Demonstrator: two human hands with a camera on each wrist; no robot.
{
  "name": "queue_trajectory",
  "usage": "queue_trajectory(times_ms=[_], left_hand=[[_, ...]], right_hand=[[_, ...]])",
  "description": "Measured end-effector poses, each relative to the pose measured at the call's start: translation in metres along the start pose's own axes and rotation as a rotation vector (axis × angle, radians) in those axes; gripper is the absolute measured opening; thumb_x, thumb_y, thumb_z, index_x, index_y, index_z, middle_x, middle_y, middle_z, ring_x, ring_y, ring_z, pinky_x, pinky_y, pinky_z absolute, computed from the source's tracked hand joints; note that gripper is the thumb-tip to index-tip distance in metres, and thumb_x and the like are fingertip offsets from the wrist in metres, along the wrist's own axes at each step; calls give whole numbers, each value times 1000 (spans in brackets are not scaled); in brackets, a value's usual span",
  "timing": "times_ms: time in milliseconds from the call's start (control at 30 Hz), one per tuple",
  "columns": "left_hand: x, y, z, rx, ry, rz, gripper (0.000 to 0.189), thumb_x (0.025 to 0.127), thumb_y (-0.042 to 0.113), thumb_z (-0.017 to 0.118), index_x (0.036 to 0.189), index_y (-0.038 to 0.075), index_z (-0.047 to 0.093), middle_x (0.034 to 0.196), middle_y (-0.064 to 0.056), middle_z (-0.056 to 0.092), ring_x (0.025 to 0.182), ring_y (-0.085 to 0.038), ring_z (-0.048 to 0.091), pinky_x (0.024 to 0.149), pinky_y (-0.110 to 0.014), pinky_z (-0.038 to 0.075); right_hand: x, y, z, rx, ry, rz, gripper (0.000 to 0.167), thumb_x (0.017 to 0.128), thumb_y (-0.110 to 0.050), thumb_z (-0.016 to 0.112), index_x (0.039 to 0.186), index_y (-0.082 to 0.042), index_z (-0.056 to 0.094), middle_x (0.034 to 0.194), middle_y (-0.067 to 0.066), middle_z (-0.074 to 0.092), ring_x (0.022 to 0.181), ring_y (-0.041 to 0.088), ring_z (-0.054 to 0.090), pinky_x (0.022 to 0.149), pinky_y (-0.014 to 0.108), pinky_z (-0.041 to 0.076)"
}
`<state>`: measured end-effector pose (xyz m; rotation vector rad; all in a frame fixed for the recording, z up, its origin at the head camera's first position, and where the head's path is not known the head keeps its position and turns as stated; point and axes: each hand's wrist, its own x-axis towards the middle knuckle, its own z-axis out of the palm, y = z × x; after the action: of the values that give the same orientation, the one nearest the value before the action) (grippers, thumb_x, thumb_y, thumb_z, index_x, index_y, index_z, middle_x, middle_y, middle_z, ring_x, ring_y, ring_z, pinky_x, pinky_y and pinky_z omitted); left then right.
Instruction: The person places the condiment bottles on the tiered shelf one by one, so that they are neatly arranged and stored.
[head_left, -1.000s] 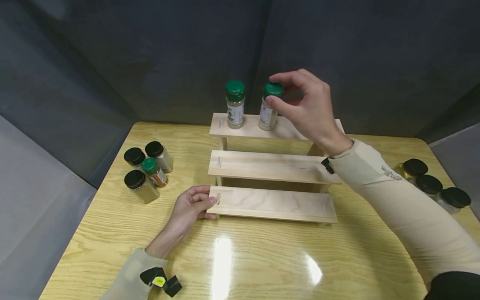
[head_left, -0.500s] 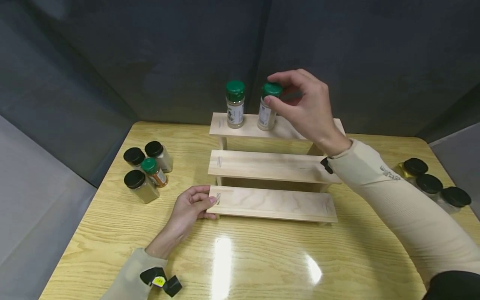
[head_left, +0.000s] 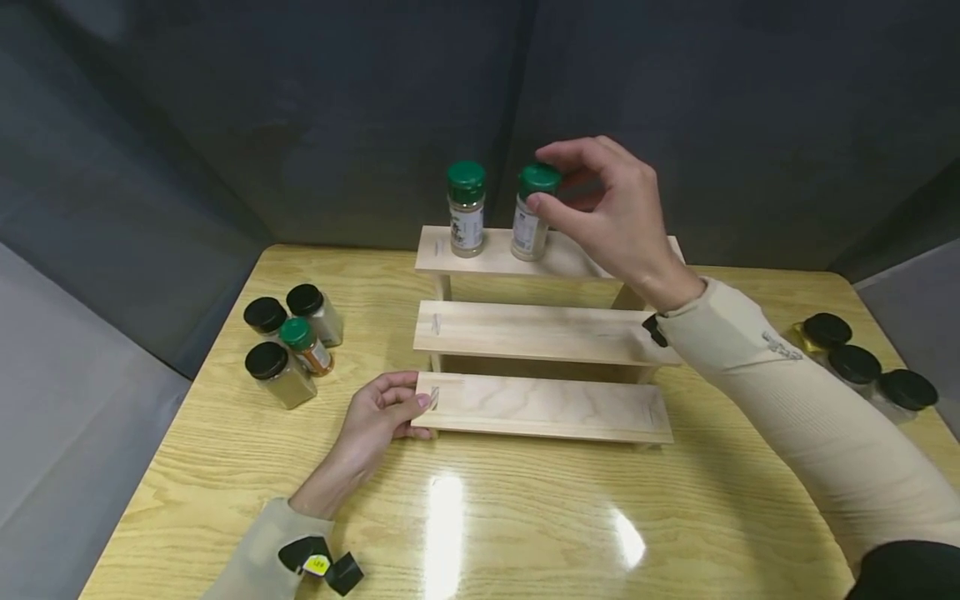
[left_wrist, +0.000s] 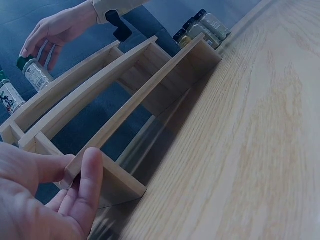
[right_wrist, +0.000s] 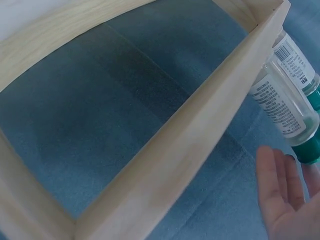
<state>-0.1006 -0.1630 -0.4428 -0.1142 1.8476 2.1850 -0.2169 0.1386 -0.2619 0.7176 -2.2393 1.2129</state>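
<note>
Your right hand (head_left: 611,208) grasps a green-capped jar (head_left: 528,229) near its top; that jar stands upright at twelve o'clock on the wooden rack (head_left: 525,329), on its top shelf (head_left: 577,257). Your left hand (head_left: 382,408) pinches the lowest shelf (head_left: 547,408) at eight o'clock. A second green-capped bottle (head_left: 467,225) stands at eleven, a four-jar cluster (head_left: 288,383) at nine.

Two bottles (head_left: 527,232) stand atop the rack (head_left: 543,408), four jars (head_left: 288,385) left of it, three jars (head_left: 853,365) right.
</note>
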Motion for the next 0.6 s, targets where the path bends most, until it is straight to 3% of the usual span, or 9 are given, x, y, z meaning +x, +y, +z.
queue_trajectory(times_ms=[600], left_hand=[[2,3,-7,8,22,-5,44,105,-11,64,146,-15,47,96,-7,65,87,-15,69,72,-29,69]], right_hand=[[-18,8,-21,-31,29,49,40,93,-12,88,132,-9,77,125,2,72,104,14,70,85,18,62]])
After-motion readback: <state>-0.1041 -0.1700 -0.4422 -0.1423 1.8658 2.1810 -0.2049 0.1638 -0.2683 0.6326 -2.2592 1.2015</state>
